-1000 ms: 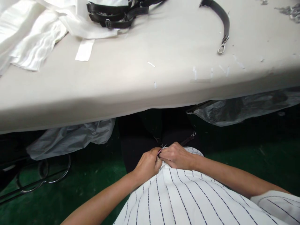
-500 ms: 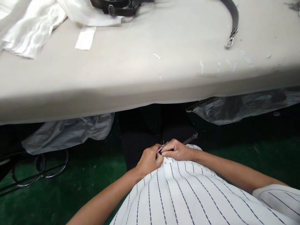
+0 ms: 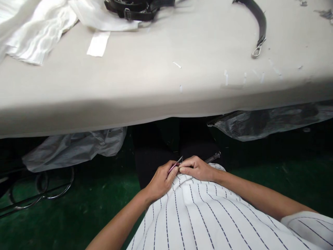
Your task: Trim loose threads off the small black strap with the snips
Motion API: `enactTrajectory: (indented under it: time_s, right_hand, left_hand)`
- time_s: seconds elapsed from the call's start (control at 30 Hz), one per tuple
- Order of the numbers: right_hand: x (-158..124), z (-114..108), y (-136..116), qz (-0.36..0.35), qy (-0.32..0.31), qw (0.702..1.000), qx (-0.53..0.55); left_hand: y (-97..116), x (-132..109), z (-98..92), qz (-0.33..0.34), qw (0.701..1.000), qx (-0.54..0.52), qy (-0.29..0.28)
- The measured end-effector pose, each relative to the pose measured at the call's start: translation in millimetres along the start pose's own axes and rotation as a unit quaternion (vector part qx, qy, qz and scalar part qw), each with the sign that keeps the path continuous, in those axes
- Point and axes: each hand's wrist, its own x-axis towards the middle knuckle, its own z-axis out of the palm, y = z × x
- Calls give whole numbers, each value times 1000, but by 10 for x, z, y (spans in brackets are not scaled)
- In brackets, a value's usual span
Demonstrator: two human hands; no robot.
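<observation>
My left hand (image 3: 162, 178) is closed around a small pink-handled tool with a pointed metal tip (image 3: 178, 161). The tip points up and toward my right hand; whether it is snips or tweezers is too small to tell. My right hand (image 3: 199, 169) pinches with thumb and forefinger, almost touching the left fingertips. From behind it a dark narrow strap (image 3: 212, 158) with a metal fitting at its end sticks out to the right. The strap's other part is hidden between my fingers. Both hands are low at my lap, over the striped white shirt (image 3: 187, 208).
A table with a pale cover (image 3: 145, 80) spans the view ahead. On it are white cloth (image 3: 44, 34), black straps (image 3: 140, 10), a dark strap with a metal hook (image 3: 260, 27) and small white scraps. Plastic sheets (image 3: 78, 147) hang below, near a metal frame (image 3: 44, 196).
My left hand has shifted slightly left, and the tool has drawn back a little from the right fingers, showing more of its tip. The right hand keeps its pinch.
</observation>
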Motion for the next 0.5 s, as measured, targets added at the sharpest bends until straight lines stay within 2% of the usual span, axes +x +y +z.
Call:
enactTrajectory:
  time_s: [0.1,0.27,0.33,0.5]
  right_hand:
    - [0,16,27,-8,6,1000,-8]
    - [-15,36,28,-61,9,988,-144]
    - [-21,36,29,-84,1,982,-166]
    - [-24,23,70,-83,-19,994,-74]
  left_hand:
    - [1,26,-3,5,1000,19,-7]
    - [16,74,9,-3,998,44,-36]
    - [3,89,17,0,998,45,-49]
    - [-63,129,45,1,998,13,-67]
